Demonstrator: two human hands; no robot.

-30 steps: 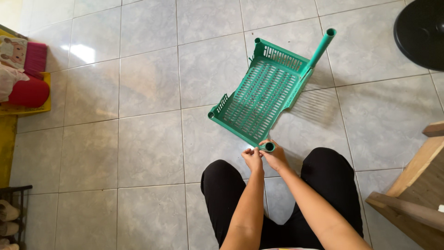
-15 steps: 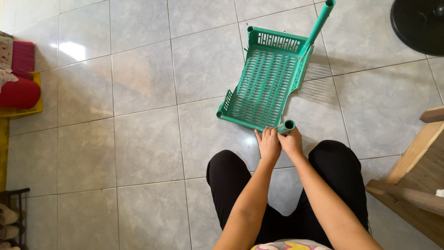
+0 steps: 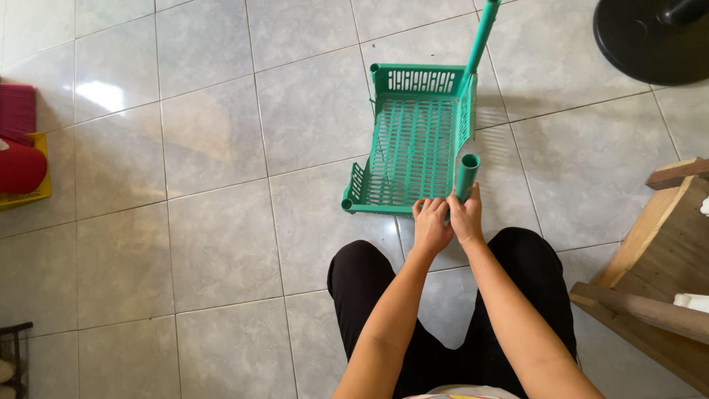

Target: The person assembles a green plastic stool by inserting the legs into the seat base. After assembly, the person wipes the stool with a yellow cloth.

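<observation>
A green slatted plastic shelf tray [image 3: 413, 144] lies flat on the tiled floor just in front of my knees. Two green tube legs stand in its right-hand corners: a near one [image 3: 467, 174] and a far one [image 3: 481, 33]. My right hand [image 3: 467, 220] is wrapped around the base of the near tube. My left hand [image 3: 430, 224] presses against the tray's near edge right beside it, fingers curled on the rim. Both hands touch each other at the tray's near right corner.
A wooden chair or stool [image 3: 657, 244] stands at the right. A round black base [image 3: 653, 33] sits top right. Red and yellow items [image 3: 22, 159] lie at the left edge, and a dark rack [image 3: 13, 355] is at bottom left.
The tray has swung from a diagonal lie to nearly square in front of me. My hands stayed at its near right corner, now both gripping around the near tube and rim.
</observation>
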